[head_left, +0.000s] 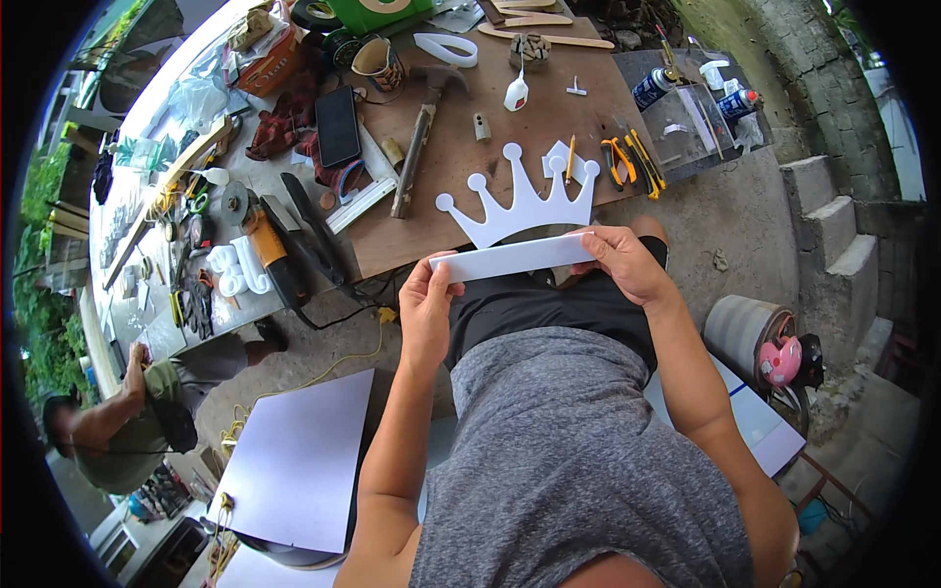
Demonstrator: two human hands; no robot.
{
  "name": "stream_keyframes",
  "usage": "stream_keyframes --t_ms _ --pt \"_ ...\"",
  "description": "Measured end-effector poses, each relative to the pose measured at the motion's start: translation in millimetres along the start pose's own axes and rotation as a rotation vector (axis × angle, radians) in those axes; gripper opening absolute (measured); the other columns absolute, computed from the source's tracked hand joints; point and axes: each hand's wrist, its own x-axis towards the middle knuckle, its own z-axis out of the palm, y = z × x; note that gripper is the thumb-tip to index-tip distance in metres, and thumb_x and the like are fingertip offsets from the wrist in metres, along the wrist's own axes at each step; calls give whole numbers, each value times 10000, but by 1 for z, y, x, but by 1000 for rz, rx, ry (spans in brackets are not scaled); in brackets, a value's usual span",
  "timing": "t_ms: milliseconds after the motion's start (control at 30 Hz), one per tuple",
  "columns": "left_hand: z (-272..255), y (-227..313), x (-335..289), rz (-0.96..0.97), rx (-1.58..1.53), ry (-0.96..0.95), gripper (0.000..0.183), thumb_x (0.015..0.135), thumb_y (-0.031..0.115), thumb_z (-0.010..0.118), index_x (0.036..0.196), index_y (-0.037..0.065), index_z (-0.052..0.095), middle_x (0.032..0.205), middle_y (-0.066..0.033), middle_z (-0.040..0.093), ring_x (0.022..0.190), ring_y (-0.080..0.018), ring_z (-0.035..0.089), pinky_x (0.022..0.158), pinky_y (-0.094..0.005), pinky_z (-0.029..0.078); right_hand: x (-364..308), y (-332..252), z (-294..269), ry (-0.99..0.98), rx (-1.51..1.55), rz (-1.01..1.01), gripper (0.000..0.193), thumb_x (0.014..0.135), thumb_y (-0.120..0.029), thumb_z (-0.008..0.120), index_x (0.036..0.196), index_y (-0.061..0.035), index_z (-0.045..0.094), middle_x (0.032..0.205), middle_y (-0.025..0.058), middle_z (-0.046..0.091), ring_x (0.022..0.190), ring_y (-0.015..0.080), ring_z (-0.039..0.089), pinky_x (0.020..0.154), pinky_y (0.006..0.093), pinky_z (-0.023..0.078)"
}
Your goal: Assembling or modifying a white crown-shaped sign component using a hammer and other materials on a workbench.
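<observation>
Between my two hands stretches a white flat strip (515,257), held level just off the table's near edge. My left hand (426,299) pinches its left end, thumb on the near face. At the right end, my right hand (627,263) grips it between thumb and fingers. Just beyond the strip lies a white crown-shaped cutout (529,204) with ball-tipped points, its lower edge partly hidden by the strip. A pencil (570,160) and a small white piece (555,157) lie by the crown's right points.
On the brown table board (377,230) lie a hammer (421,137), a phone (337,125), orange-handled pliers (618,162) and a small glue bottle (517,93). An angle grinder (265,240) rests at left. Spray cans (652,88) stand far right. Another person (132,416) is at lower left.
</observation>
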Motion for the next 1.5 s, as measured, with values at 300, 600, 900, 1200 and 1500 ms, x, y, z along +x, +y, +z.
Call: stream_keyframes --t_ms 300,600,900,1200,1500 --pt "0 0 -2 -20 -8 -19 258 1059 143 569 1248 -23 626 1043 -34 650 861 -84 556 813 -250 469 -1 5 -3 -1 -34 12 342 1064 -249 578 1226 31 688 1040 85 740 888 118 702 794 254 580" --pt "8 -1 -3 30 -217 -46 333 1055 182 584 1317 -24 590 1049 -47 638 891 -105 558 833 -273 469 0 5 2 3 84 53 324 1066 -241 573 1213 24 687 1045 93 733 898 129 684 816 274 565" --pt "13 -5 -5 20 -249 -20 368 1065 204 564 1355 -22 561 1080 -57 648 931 -120 580 853 -296 484 0 9 6 10 93 87 326 1068 -282 569 1151 3 706 997 84 744 857 110 685 803 257 558" --pt "12 -7 -8 18 -271 6 390 1055 202 589 1379 -12 549 1095 -41 661 996 -112 606 886 -286 486 2 23 14 -13 134 100 330 1065 -292 573 1140 0 709 1028 87 740 940 142 699 827 279 561" --pt "10 -8 -5 23 -244 11 355 1051 190 594 1345 -4 555 1086 -53 646 981 -121 602 886 -300 491 2 26 26 -49 59 117 339 1066 -289 574 1158 10 704 1036 82 735 955 151 700 839 283 559"
